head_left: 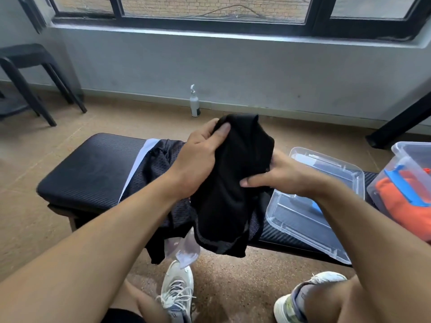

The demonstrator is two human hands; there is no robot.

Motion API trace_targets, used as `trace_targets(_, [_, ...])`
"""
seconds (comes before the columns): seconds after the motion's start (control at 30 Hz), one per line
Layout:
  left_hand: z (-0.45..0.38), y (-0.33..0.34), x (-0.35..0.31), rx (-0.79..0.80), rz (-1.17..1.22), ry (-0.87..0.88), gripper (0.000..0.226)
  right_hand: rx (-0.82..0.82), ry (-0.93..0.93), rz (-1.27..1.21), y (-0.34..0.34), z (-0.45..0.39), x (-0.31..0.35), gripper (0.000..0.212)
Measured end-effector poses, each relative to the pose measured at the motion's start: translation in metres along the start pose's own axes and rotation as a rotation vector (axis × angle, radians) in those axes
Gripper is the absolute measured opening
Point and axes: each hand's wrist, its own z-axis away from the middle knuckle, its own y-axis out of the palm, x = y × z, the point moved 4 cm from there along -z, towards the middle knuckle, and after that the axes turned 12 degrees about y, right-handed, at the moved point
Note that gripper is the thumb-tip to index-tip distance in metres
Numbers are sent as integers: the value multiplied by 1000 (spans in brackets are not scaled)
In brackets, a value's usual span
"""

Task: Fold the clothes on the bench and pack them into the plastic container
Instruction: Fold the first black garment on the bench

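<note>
Mid-fold on the black garment, not packed yet

You've got the black garment (231, 183) lifted just above the counter (88, 169), and it's bunched up rather than flat, so I'd say you're at the folding step for this piece. Your left hand (200, 157) grips its upper edge with the thumb clamped over the fabric, your right hand (277, 176) pinches the right side. A mesh garment (158, 164) lies on the counter underneath, waiting its turn. The clear lid (314, 201) sits just to the right, and the plastic container (401, 178) beyond it already holds something orange (405, 203). Next move probably calls for squaring this one up into a compact fold, then reaching right past the lid to drop it in.
</note>
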Motion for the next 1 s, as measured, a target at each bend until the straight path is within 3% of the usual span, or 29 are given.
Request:
trace_targets(0.17, [-10, -20, -5, -285, 47, 55, 27, -188, -53, -101, -14, 3, 11, 19])
trace_targets(0.27, [-20, -38, 3, -362, 30, 87, 28, -310, -171, -171, -22, 9, 21, 13])
trace_targets(0.33, [-25, -52, 9, -420, 11, 93, 28, -255, -211, -385, -24, 17, 29, 20])
trace_targets(0.43, [-32, -67, 19, -442, -12, 67, 25, 24, -199, -663, -25, 30, 39, 29])
trace_targets(0.5, [-32, -65, 25, -383, -40, -8, 29, 106, -112, -616, -23, 32, 36, 28])
trace_targets(0.57, [-30, -59, 26, -315, -139, -51, 32, 64, -8, -423, -22, 28, 23, 28])
trace_targets(0.63, [-27, -52, 20, -235, -238, 11, 37, 31, 68, -246, -20, 25, 14, 29])
trace_targets(0.73, [-19, -29, 7, 94, -341, 127, 39, 67, 88, -85, -14, 29, 17, 28])
trace_targets(0.8, [-9, -8, 6, 375, -417, 101, 44, 124, 94, 0, -10, 34, 20, 35])
trace_targets(0.87, [-1, 4, 9, 530, -475, 31, 46, 160, 125, 45, -7, 34, 18, 34])
trace_targets(1.0, [-3, 8, 7, 521, -618, 86, 20, 112, 198, 94, -16, 31, 12, 19])
